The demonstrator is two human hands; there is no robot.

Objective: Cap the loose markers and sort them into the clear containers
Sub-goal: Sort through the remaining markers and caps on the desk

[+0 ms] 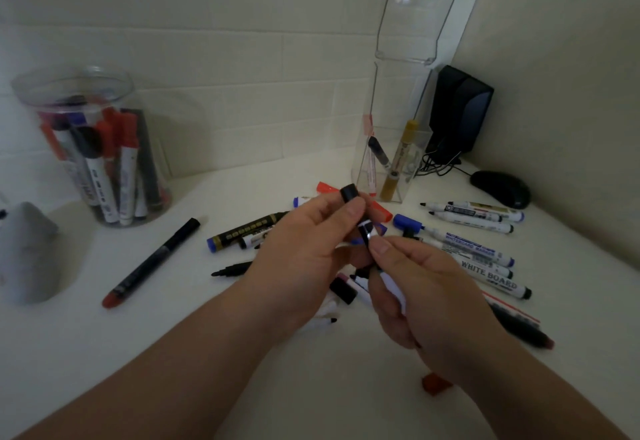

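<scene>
My left hand [311, 249] pinches a black cap [349, 193] between thumb and fingers at the middle of the view. My right hand [415, 287] grips a white-barrelled marker [365, 231] whose upper end meets that cap. Under and around both hands several loose markers [478, 252] and caps lie on the white table. A round clear jar [100, 148] at the left holds several markers. A tall clear square container [391, 162] behind the hands holds a gold marker [401, 155] and a dark one.
A long black marker with a red end [152, 263] lies apart to the left. A grey object [24, 252] sits at the left edge. A black speaker [457, 107], cables and a black mouse [502, 188] fill the back right corner. A red cap [434, 382] lies under my right wrist.
</scene>
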